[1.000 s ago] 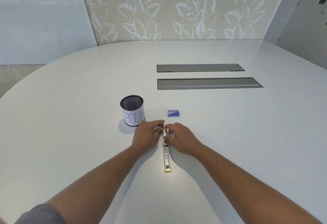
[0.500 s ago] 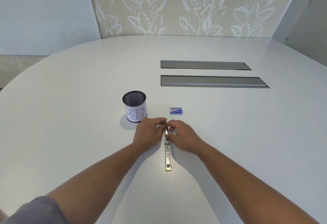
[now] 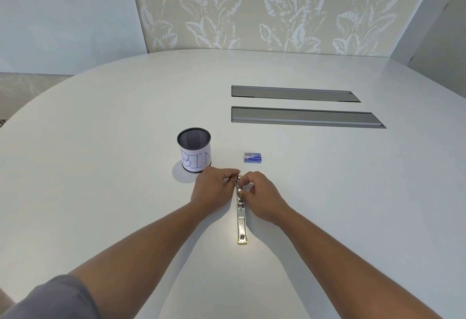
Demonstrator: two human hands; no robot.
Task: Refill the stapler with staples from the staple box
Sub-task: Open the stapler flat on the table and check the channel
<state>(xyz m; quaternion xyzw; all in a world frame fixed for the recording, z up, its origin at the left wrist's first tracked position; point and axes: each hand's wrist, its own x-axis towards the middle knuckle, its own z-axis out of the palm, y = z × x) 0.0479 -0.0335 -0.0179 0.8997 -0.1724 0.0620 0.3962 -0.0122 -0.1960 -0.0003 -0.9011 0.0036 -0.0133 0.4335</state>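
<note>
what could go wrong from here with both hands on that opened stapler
Both the left hand and right hand pinch the far end of the opened-flat stapler, so a spring part could snap onto fingertips. The near end lies unheld and may skid. The staple box is out of either grip.

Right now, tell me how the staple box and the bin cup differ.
The staple box is small, flat and blue, lying closed; the bin cup is taller, round, black mesh with a white "BIN" label, standing upright and open-topped. The box lies right of the cup. Both rest untouched on the table, beyond the hands.
</note>
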